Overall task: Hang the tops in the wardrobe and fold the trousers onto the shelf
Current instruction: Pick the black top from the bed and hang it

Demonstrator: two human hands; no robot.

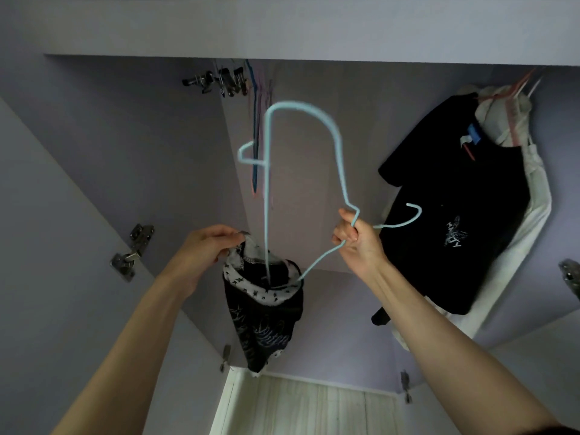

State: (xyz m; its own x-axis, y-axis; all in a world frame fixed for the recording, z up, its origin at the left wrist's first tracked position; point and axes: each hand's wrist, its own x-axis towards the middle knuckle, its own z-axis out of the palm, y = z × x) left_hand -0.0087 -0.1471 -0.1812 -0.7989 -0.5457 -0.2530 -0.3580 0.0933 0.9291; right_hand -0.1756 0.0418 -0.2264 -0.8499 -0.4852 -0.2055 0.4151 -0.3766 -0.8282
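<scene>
Now the right hand [356,237] is gripping the hanger [340,171] mid-frame, and the left hand [208,246] is pinching the top [266,312] below. Opening the neck wide should be helping the hanger slide in.

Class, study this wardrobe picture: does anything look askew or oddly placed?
Yes: the light blue hanger is turned on end, one end pushed down into the neck of the black patterned top, its hook pointing sideways by the right hand. The left hand pinches the collar.
</scene>
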